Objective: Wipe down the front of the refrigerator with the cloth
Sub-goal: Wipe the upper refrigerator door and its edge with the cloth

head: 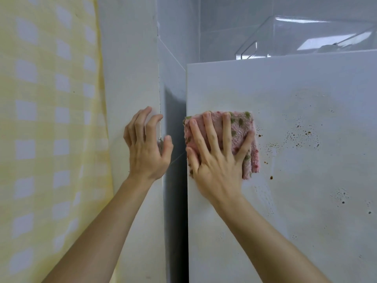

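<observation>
- Head view: the right hand [216, 158] reaches up and forward, forearm rising from the lower right. The palm lies flat and the fingers are straight and fanned, tips pointing up. It grips nothing and presses the pink fluffy cloth with olive-green spots [241, 127] against the white glossy refrigerator front [295, 190].
- The left hand [145, 148] is raised beside it, well clear of the cloth. Its fingers are loosely bent, tips resting on the corner of the white painted wall [130, 68], thumb out toward the dark gap. It holds nothing.
- The cloth sits flat on the door's upper part, right at its left edge. It is folded to a rough square with no clear long axis — only a flap at its right side hangs lower, past the little finger.
- The cloth's pile is shaggy and matted; the door is smooth and faintly streaked, with small brown specks [302, 135] scattered to the right of the cloth.
- A clear plastic container [306, 35] stands on the refrigerator's top, grey tiles [177, 37] behind — a yellow-and-white checked curtain [51, 139] hangs at far left.
</observation>
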Demonstrator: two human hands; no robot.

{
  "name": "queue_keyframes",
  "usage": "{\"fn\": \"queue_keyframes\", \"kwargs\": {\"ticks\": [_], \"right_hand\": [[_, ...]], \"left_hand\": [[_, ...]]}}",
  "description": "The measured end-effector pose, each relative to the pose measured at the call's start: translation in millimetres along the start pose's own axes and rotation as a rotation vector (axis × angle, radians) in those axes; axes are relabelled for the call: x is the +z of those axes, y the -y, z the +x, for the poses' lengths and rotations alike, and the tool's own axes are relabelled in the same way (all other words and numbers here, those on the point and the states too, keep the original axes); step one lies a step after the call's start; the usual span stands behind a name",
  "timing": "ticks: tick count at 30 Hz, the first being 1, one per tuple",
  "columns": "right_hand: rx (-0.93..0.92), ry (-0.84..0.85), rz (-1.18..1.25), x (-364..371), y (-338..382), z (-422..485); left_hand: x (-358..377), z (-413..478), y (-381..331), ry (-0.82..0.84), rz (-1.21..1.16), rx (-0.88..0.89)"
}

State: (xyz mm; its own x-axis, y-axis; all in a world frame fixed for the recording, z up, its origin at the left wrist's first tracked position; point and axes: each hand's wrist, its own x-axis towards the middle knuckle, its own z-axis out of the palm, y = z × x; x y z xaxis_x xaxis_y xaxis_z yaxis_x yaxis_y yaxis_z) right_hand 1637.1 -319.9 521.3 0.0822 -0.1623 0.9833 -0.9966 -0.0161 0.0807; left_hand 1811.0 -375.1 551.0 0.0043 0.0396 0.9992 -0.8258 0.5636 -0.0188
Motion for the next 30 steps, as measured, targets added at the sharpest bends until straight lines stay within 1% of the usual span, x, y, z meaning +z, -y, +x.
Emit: {"fn": "queue_keyframes", "kwargs": {"ticks": [4, 7, 9, 13, 19, 21, 26, 30], "right_hand": [[0.021, -0.071, 0.025, 4, 6, 33], [0.116, -0.134, 0.096, 5, 12, 61], [0.17, -0.17, 0.111, 6, 15, 66], [0.148, -0.194, 0.063, 8, 13, 49], [0.154, -0.115, -0.001, 10, 12, -15], [0.156, -0.111, -0.027, 15, 12, -18], [0.136, -0.159, -0.037, 13, 16, 32], [0.16, -0.173, -0.033, 9, 18, 86]], "left_hand": [[5, 1, -7, -0.003, 0.005, -0.046], [5, 1, -6, 0.001, 0.016, -0.045], [3, 2, -5, 0.0, 0.016, -0.04], [4, -1, -5, -0.005, -0.004, -0.04], [8, -2, -2, -0.071, -0.036, -0.019], [11, -3, -1, -0.091, -0.039, -0.019], [12, -4, 2, -0.097, -0.04, -0.016], [8, -2, 2, -0.086, -0.052, -0.008]]}}
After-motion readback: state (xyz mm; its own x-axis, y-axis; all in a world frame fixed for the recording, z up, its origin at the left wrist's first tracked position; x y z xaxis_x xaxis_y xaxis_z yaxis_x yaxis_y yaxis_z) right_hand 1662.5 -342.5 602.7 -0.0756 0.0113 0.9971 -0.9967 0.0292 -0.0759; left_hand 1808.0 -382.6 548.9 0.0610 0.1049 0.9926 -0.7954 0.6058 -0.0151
